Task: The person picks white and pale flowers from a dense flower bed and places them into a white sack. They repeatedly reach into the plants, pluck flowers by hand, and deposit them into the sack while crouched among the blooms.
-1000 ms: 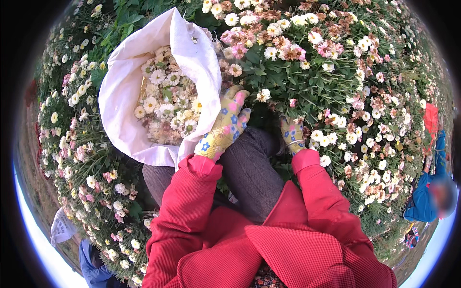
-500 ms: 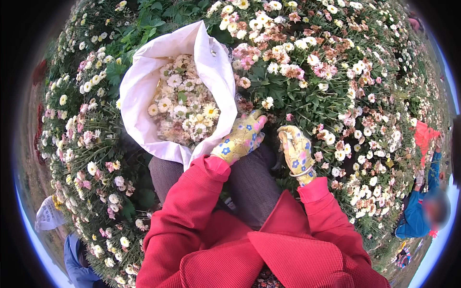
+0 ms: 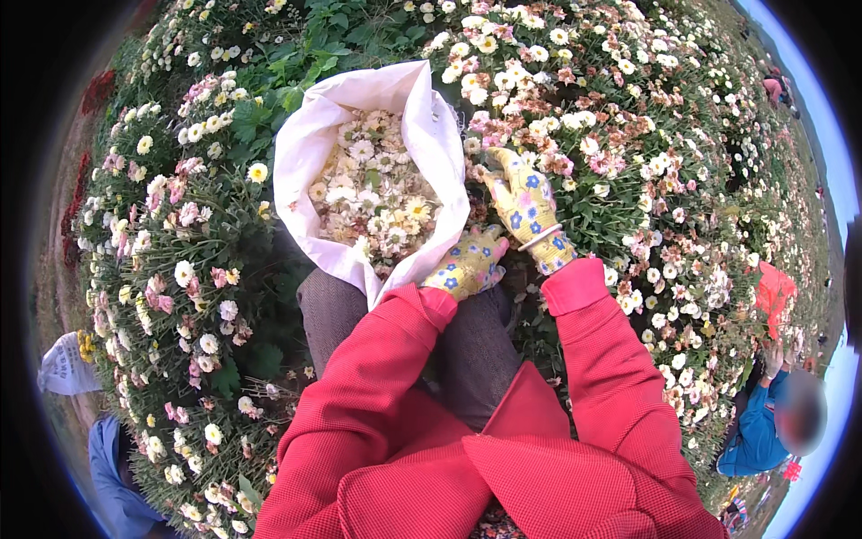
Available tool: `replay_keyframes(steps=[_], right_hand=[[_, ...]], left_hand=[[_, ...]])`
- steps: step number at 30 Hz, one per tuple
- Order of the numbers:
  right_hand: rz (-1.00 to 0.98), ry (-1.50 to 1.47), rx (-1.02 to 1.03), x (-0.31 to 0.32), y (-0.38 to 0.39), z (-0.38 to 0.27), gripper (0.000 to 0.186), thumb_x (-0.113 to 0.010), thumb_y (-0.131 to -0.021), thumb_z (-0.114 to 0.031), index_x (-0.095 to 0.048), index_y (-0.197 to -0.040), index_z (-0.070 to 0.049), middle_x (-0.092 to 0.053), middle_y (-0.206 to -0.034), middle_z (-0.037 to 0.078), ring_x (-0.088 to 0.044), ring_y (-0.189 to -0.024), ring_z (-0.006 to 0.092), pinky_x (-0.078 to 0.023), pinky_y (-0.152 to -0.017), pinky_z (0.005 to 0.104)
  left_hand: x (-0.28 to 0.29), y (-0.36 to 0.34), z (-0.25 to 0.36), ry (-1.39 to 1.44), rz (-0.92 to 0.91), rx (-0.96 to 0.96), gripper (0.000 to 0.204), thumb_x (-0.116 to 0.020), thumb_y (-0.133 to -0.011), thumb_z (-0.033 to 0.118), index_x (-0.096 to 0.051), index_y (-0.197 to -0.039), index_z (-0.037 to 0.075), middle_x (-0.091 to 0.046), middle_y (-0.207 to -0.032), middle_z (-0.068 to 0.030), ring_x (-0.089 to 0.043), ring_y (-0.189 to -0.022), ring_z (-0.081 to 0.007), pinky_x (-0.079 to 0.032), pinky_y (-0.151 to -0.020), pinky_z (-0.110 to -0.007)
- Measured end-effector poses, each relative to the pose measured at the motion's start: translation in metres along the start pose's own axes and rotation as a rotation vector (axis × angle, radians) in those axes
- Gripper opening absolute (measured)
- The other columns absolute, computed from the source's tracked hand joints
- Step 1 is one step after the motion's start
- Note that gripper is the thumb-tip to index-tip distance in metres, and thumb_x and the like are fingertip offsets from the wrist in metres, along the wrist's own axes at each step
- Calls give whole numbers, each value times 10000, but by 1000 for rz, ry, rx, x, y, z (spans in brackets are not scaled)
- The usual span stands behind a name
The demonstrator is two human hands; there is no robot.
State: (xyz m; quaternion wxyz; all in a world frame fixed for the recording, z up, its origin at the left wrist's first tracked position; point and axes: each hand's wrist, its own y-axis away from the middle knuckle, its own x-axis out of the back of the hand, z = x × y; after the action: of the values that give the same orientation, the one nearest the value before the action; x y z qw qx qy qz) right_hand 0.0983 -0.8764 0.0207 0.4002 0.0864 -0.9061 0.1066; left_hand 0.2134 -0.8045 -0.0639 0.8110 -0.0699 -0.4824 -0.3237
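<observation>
A white cloth bag (image 3: 296,211) stands in front of my knees with its mouth wide, holding a heap of picked chrysanthemum heads (image 3: 382,184). My left hand (image 3: 467,263), in a yellow flowered glove, lies against the bag's lower right rim. Its fingers are curled, and what is inside them is hidden. Just above and to the right, my right hand (image 3: 528,202), in a matching glove with a pale band at the wrist, is among flowers beside the bag. Its fingers bend together at their tips; what they grip is too small to make out.
Dense chrysanthemum plants (image 3: 620,171) with white, pink and browned blooms surround me. Green leafy growth (image 3: 314,45) lies beyond the bag. At the far right are a person in blue (image 3: 759,431) and a red cloth (image 3: 774,296). A white sack (image 3: 67,366) and blue clothing (image 3: 112,485) show at left.
My right hand has moved up and left toward blooms by the bag. The left hand stays by the rim, its fingers more curled. The whole view has shifted, with the bag now further right.
</observation>
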Motion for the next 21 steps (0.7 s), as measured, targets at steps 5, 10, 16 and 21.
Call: replay_keyframes(steps=[5, 10, 16, 21], right_hand=[[-341, 296, -164, -45, -64, 46, 598, -601, -816, -174, -373, -1345, -11, -618, -1148, 219, -594, -1066, 388, -480, -901, 439], [-768, 571, -131, -73, -117, 41, 473, -491, -897, -284, -505, -1312, -58, -575, -1278, 164, -589, -1126, 336, -474, -922, 410], [-495, 237, -89, -70, -57, 90, 380, -493, -899, -357, -607, -1163, -109, -650, -1124, 115, -611, -1019, 332, -470, -887, 388], [-121, -441, -507, -13, 40, 112, 272, -567, -885, -242, -628, -1007, -6, -629, -969, 149, -611, -887, 292, -480, -802, 355]], left_hand=[[-1, -18, 8, -94, -20, -66, 588, -610, -790, 341, -470, -1317, 121, -448, -1321, -137, -509, -1132, -346, -447, -914, -447], [-1, -8, -2, -31, 93, -96, 595, -652, -771, 292, -471, -1302, 93, -497, -1248, -175, -537, -1088, -373, -457, -884, -479], [-2, -11, -3, -41, 84, -121, 444, -642, -791, 272, -555, -1195, 111, -546, -1182, -113, -561, -1024, -348, -478, -836, -459], [1, 22, 30, 524, 456, -125, 321, -591, -834, 132, -566, -1152, 94, -546, -1167, -103, -569, -1004, -292, -490, -819, -381]])
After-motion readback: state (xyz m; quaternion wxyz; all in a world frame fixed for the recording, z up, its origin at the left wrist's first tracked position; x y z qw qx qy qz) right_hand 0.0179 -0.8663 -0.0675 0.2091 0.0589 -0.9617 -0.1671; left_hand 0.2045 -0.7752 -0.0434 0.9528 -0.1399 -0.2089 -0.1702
